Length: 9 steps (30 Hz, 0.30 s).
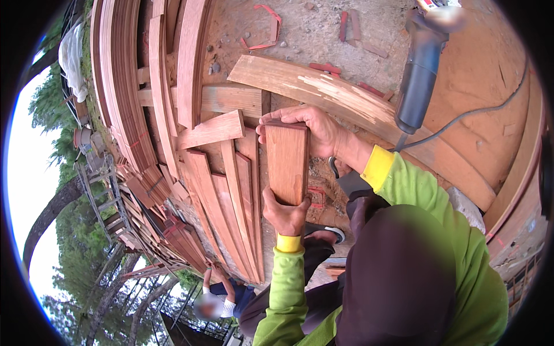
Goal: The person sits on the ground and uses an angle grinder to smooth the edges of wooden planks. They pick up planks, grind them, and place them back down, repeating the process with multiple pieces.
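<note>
A short reddish-brown wooden board (287,155) lies lengthwise between my two hands, its grain showing on the upper face. My left hand (285,212) grips its near end, with the thumb and fingers around the sides. At the far end my right hand (317,128) is wrapped around the board, its fingers bent across the end edge and its palm along the right side. Whether the board is one piece or a few stacked together, I cannot tell. Just left of it are several long, narrow planks (231,190), with a short offcut (213,131) lying across them.
A dark blue power tool (416,92) with a black cable (467,118) is on the right, by a wide pale-streaked board (323,81). Tall stacks of long planks (118,86) line the left. Another person (222,297) has hands at the planks. Red strap scraps (277,26) litter the ground.
</note>
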Tool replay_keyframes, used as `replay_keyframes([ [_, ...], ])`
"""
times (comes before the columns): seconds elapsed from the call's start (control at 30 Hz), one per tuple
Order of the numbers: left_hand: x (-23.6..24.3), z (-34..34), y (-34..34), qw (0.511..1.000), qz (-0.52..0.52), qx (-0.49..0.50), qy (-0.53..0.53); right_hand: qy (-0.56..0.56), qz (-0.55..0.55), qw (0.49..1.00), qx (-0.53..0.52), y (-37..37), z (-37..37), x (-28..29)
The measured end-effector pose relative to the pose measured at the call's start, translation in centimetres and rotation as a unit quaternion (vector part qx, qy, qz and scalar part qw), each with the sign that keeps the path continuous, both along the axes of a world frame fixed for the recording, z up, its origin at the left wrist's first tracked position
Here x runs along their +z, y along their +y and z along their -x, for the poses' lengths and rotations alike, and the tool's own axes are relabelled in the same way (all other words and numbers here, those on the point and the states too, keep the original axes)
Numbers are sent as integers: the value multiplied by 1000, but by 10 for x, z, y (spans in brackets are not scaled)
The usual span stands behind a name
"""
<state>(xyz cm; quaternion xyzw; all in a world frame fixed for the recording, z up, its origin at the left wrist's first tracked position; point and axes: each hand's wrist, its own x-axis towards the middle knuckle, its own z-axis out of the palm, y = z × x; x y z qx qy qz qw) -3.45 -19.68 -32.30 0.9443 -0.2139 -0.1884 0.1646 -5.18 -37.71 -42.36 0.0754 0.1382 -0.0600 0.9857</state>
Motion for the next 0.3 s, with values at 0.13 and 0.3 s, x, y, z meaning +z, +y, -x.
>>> replay_keyframes([
  [0.13,-4,0,2,1000,8,-3,-2,-28,10,999,18,-5,0,-2],
  [0.3,-3,0,3,1000,-16,21,3,37,168,982,77,-17,-1,5],
])
